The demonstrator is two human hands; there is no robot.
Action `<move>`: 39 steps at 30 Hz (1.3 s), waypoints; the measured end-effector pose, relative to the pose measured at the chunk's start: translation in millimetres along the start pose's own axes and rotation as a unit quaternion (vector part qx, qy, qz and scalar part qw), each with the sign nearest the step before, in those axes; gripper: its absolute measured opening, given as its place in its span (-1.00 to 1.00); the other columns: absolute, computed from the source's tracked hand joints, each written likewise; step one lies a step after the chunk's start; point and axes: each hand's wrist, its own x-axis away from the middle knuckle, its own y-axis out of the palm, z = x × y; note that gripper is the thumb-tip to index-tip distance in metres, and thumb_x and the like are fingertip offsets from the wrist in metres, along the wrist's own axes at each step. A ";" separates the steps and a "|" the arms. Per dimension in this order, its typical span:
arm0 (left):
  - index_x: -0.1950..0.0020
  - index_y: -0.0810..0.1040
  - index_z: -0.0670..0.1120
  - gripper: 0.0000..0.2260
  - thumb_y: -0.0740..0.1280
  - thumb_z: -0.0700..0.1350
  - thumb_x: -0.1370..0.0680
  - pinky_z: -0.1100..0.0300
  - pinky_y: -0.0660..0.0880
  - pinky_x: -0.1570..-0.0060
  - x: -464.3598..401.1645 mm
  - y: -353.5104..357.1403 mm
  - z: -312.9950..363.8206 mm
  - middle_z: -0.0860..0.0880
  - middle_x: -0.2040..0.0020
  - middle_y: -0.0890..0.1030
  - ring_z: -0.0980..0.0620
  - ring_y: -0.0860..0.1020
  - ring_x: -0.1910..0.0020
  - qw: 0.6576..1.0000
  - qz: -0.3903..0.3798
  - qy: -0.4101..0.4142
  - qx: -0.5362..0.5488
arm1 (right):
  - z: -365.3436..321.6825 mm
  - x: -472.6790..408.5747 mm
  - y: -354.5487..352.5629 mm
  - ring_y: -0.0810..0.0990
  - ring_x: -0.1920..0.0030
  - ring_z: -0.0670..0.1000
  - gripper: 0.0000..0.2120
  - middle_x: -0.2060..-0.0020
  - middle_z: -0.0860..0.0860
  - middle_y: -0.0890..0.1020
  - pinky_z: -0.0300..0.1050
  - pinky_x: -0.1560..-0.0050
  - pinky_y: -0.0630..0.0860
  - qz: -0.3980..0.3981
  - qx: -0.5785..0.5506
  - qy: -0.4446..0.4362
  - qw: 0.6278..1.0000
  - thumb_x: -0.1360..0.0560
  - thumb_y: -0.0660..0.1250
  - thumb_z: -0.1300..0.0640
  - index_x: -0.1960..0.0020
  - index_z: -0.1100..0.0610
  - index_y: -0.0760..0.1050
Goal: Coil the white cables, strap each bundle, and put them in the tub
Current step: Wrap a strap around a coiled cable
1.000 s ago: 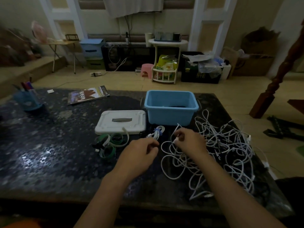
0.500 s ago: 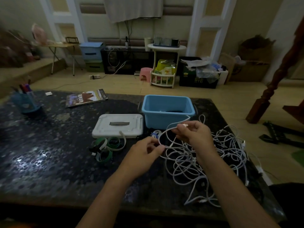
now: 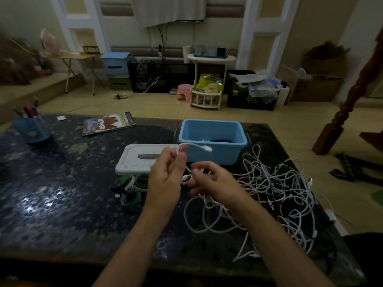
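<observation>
Head view showed my left hand (image 3: 165,179) pinching a white cable (image 3: 193,145) just in front of the blue tub (image 3: 211,139), my right hand (image 3: 209,181) gripping its slack. I judged the trailing length could snag the cable tangle (image 3: 279,193) right of the tub, dragging neighbours along the bench (image 3: 62,193).

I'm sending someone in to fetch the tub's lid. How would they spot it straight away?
On the dark speckled table, find the blue tub near the far edge. The lid lies flat just left of it, beyond the green straps. It is the only white rectangular slab there, with a dark grey strip across its middle.
</observation>
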 end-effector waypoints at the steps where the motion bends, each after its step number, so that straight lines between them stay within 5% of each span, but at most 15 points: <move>1: 0.06 0.48 -0.21 -0.76 0.20 -0.07 -0.67 0.33 0.50 0.11 0.6 0.3 3.0 0.13 0.10 0.66 0.22 0.59 0.08 0.999 0.000 -0.014 0.030 | 1.2 1.3 3.2 0.64 0.28 0.00 -0.72 0.27 0.04 0.69 -0.24 0.21 0.59 -0.018 0.030 -0.006 0.999 -0.60 0.34 0.13 -0.26 0.21 0.49; 4: 0.04 0.45 -0.26 -0.73 0.13 -0.09 -0.70 0.14 0.56 -0.05 0.0 -1.2 4.1 0.04 0.01 0.70 0.05 0.64 -0.11 0.997 0.003 -0.027 0.076 | 6.2 0.2 4.8 0.47 0.38 -0.11 -0.77 0.37 -0.01 0.55 -0.30 0.37 0.41 -0.049 0.133 -0.021 0.990 -0.62 0.31 0.10 -0.13 0.26 0.56; 7: 0.12 0.40 -0.15 -0.74 0.11 -0.05 -0.70 0.16 0.55 0.12 -1.3 -4.9 1.8 0.06 0.29 0.54 0.01 0.66 0.12 0.997 0.043 -0.030 0.065 | 5.3 -0.3 2.1 0.50 0.36 -0.14 -0.75 0.32 0.04 0.56 -0.33 0.33 0.44 -0.065 0.193 -0.029 0.979 -0.58 0.37 0.06 -0.02 0.27 0.58; 10: 0.13 0.38 -0.06 -0.75 0.10 -0.03 -0.71 0.06 0.54 0.28 -2.2 -7.7 6.4 0.04 0.33 0.44 -0.02 0.51 0.39 0.985 0.078 -0.070 0.139 | 14.2 -2.4 -2.6 0.55 0.31 -0.21 -0.87 0.28 -0.04 0.63 -0.30 0.24 0.49 -0.020 0.290 -0.048 0.956 -0.54 0.43 0.05 0.08 0.11 0.61; 13: 0.13 0.36 -0.03 -0.76 0.10 -0.02 -0.71 0.21 0.26 0.53 -8.2 -17.5 12.7 0.00 0.32 0.36 0.07 0.24 0.50 0.967 0.087 -0.086 0.223 | 28.7 -7.6 -9.8 0.55 0.32 -0.26 -0.89 0.32 -0.12 0.62 -0.25 0.22 0.46 0.053 0.367 -0.053 0.927 -0.53 0.44 0.01 0.15 0.01 0.59; 16: 0.07 0.38 -0.04 -0.82 0.13 -0.05 -0.70 0.20 0.05 0.50 -14.5 -32.6 9.6 0.01 0.32 0.36 0.10 0.14 0.48 0.972 0.095 -0.084 0.196 | 30.1 -12.3 -22.4 0.56 0.33 -0.18 -0.78 0.36 -0.11 0.61 -0.19 0.26 0.49 0.113 0.400 -0.065 0.907 -0.53 0.40 -0.12 0.20 -0.02 0.56; 20: -0.02 0.39 -0.07 -0.92 0.16 -0.12 -0.70 0.25 0.08 0.54 -14.2 -40.0 1.3 -0.04 0.30 0.34 0.11 0.15 0.50 0.982 0.049 -0.106 0.145 | 22.8 -10.4 -28.5 0.57 0.32 -0.20 -0.77 0.37 -0.17 0.63 -0.22 0.27 0.49 0.093 0.410 -0.084 0.903 -0.53 0.39 -0.14 0.20 -0.03 0.63; 23: -0.16 0.48 0.10 -0.83 0.14 -0.11 -0.70 0.25 0.11 0.51 -9.0 -34.1 -0.1 -0.06 0.28 0.42 0.10 0.22 0.52 0.987 -0.011 -0.129 0.094 | 18.1 -7.2 -20.1 0.61 0.29 -0.18 -0.80 0.33 -0.17 0.67 -0.12 0.16 0.56 0.068 0.416 -0.107 0.900 -0.57 0.33 -0.12 0.12 -0.09 0.68; 32: -0.16 0.49 0.09 -0.87 0.18 -0.06 -0.69 0.24 0.23 0.54 -1.9 -22.8 -3.0 0.07 0.48 0.31 0.13 0.25 0.54 0.986 -0.056 -0.155 0.011 | 15.8 -5.3 -21.0 0.62 0.29 -0.16 -0.73 0.33 -0.14 0.66 0.00 0.18 0.61 0.170 0.447 -0.125 0.869 -0.52 0.31 -0.29 0.01 -0.16 0.67; 36: -0.11 0.64 0.00 -0.77 0.18 -0.15 -0.69 0.15 0.50 0.28 -1.9 -24.7 -4.6 0.06 0.49 0.46 0.04 0.52 0.41 0.990 -0.041 -0.122 -0.062 | 13.4 -4.4 -20.1 0.59 0.27 -0.15 -0.66 0.30 -0.11 0.66 0.00 0.17 0.58 0.147 0.441 -0.146 0.873 -0.56 0.27 -0.25 0.07 -0.04 0.67; 39: 0.01 0.62 -0.12 -0.75 0.15 -0.20 -0.69 0.18 0.62 0.08 1.3 -21.2 -5.0 -0.03 0.20 0.66 0.08 0.66 0.17 0.986 -0.058 -0.148 -0.042 | 14.3 -3.5 -13.8 0.58 0.29 -0.14 -0.70 0.32 -0.11 0.66 0.00 0.18 0.55 0.148 0.443 -0.165 0.869 -0.58 0.27 -0.21 0.05 -0.06 0.69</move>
